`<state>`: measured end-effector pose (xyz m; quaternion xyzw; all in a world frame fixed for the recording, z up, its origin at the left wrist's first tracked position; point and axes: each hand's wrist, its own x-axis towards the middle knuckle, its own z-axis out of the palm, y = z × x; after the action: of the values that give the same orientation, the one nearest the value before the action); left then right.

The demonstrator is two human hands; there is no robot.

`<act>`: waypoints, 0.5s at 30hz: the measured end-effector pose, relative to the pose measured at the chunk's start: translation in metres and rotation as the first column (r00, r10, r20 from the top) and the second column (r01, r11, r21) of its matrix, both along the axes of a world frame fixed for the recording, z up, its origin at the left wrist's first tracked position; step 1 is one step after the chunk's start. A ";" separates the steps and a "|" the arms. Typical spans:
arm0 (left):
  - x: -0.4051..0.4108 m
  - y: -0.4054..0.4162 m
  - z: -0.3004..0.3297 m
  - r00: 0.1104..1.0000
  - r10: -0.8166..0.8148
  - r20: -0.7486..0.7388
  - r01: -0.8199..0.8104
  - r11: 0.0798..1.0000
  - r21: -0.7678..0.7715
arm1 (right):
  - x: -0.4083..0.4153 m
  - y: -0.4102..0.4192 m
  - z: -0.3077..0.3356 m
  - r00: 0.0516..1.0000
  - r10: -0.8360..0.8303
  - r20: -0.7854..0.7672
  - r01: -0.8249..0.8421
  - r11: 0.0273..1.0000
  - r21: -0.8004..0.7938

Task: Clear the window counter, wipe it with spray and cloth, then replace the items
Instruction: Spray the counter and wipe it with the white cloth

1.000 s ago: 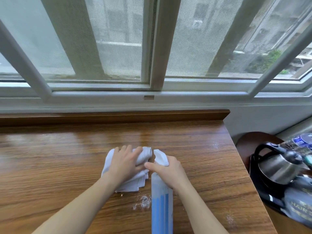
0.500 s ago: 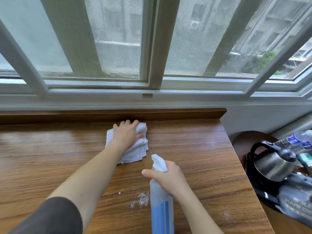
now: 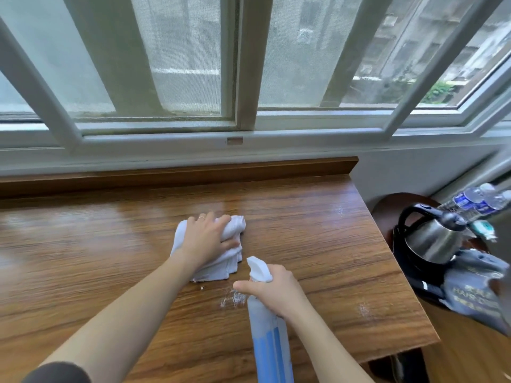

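The left hand [image 3: 206,239] lies on the crumpled white cotton cloth [image 3: 218,261], fingers curled over its bunched far edge and thumb tucked against its side, pressing it onto the brown wood-grain bench [image 3: 318,244] about midway between the front edge and the raised wooden lip under the window. The right hand [image 3: 273,293] is wrapped round the neck of the translucent plastic spray bottle with blue liquid [image 3: 269,335], forefinger stretched forward beneath the white nozzle, which points toward the cloth.

The wiping step looks to be in hand: the bench carries none of its items, and 3 pale powdery patches [image 3: 235,297] are not yet wiped, 1 just beside the bottle, 1 toward the right front and a faint 1 near the far right edge.

The cloth is soft and limp, so it will fold and slide under the palm; I would judge that a flat, spread press grips the surface better than a pinch, and the bunched edge gives the fingers something to hook. The bottle is light, stiff plastic, likely a little slick if wet; the neck under the trigger is the sure place to hold it.

Off the right end sit a steel electric kettle with a black handle [image 3: 434,239], clear plastic water bottles [image 3: 475,201] and a grey fabric pouch with lettering [image 3: 475,288], well apart from the hands.
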<state>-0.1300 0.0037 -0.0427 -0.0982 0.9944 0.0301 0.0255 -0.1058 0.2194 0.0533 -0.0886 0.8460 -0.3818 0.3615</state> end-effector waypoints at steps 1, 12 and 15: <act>0.000 0.000 0.002 1.000 0.006 0.006 -0.006 1.000 -0.001 | 0.004 0.001 -0.001 1.000 -0.001 -0.006 0.001 1.000 0.006; -0.007 -0.006 0.008 0.973 0.201 0.110 -0.206 0.978 0.039 | 0.034 0.018 -0.012 0.999 -0.039 -0.029 0.041 0.998 0.049; -0.010 -0.011 0.005 0.963 0.259 0.078 -0.267 0.957 0.111 | 0.035 0.023 -0.016 1.000 -0.003 -0.015 0.004 0.998 0.056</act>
<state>-0.1398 -0.0072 -0.0378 -0.2288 0.9675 0.0902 0.0584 -0.0712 0.2420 0.0372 -0.0800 0.8593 -0.3578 0.3567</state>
